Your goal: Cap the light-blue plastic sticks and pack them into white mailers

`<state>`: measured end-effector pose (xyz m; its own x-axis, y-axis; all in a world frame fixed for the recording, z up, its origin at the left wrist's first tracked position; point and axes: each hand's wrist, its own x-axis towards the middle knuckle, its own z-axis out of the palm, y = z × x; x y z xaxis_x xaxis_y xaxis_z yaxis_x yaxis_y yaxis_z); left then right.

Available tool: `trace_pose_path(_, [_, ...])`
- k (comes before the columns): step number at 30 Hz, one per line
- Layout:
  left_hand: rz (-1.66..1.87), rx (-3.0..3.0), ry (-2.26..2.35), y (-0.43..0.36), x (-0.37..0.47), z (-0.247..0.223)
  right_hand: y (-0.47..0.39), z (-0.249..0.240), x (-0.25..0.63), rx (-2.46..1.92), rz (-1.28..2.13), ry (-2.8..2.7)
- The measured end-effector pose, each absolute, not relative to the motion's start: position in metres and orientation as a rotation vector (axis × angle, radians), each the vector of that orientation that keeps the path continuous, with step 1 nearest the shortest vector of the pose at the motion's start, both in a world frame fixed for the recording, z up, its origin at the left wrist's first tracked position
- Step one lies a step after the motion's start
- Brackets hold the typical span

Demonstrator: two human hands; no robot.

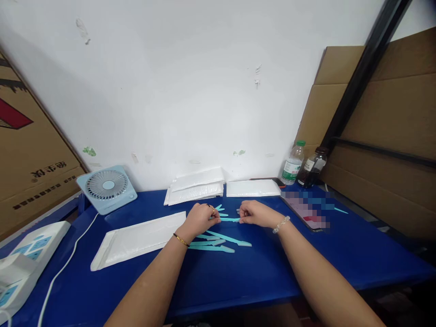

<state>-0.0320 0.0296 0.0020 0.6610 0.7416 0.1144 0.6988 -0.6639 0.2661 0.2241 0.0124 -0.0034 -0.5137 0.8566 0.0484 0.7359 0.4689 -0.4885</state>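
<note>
My left hand (203, 219) pinches one end of a thin turquoise stick (230, 220), and my right hand (251, 213) grips its other end, so it lies level between them. Several more turquoise sticks (213, 248) with pale tips lie loosely on the blue table (259, 284), under and beside my left hand. A few further pieces show just behind the held one. Left of my left hand lies a flat white padded envelope (139, 240).
White envelopes (195, 186) are stacked by the wall, with another (253, 188) beside them. A blue fan (108, 188) and power strip (32, 254) are left. Right are a phone (303, 211), a clear bottle (293, 165) and a dark one (311, 168).
</note>
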Motion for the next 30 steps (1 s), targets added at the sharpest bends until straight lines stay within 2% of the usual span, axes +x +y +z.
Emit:
trace_pose_path(5, [0.393,2.61,1.355,0.033,-0.047,0.007,0.015,0.0,0.233,-1.5,0.558,-2.258])
trace_pose_path(9, [0.294,2.618,1.029,0.021,-0.041,0.011,0.013,0.003,0.231,-1.464,0.523,-2.229])
trace_pose_path(13, [0.134,2.606,0.941,0.015,-0.032,0.004,0.007,0.006,0.229,-1.397,0.711,-2.277])
trace_pose_path(18, [0.211,2.61,1.121,0.021,-0.031,-0.004,0.003,0.008,0.225,-1.297,0.909,-2.452])
trace_pose_path(23, [0.27,2.642,1.203,0.026,-0.034,-0.002,0.008,0.002,0.227,-1.256,0.783,-2.476])
trace_pose_path(30, [0.218,2.556,1.31,0.032,-0.062,0.017,0.013,0.004,0.24,-1.47,0.671,-2.268])
